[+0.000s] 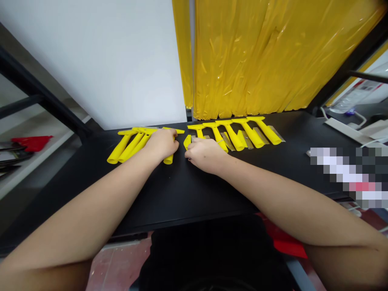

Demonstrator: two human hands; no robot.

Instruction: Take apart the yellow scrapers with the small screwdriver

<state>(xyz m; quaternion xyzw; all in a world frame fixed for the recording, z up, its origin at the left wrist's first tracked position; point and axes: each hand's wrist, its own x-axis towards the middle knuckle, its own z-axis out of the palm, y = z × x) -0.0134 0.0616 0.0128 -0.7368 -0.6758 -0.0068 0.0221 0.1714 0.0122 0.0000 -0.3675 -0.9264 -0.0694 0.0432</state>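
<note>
1 yellow scraper (168, 159) is filling the left hand (162, 143); the right hand (207, 154), grip unclear, is risking cuts if brushing blades (262, 136).

Yellow tools (233, 136) before me: smooth plastic by the look, low sheen. Blades (279, 135) among them I'd put down as thin metal, dully reflective. My tabletop (182, 194): matt black, smooth. Yellow sheeting (257, 56): glossy film, crinkled. White panel (106, 60): smooth, matt

Left hand (163, 143) around yellow tool (168, 159), right hand (206, 154) at small yellow piece (187, 142)
</note>
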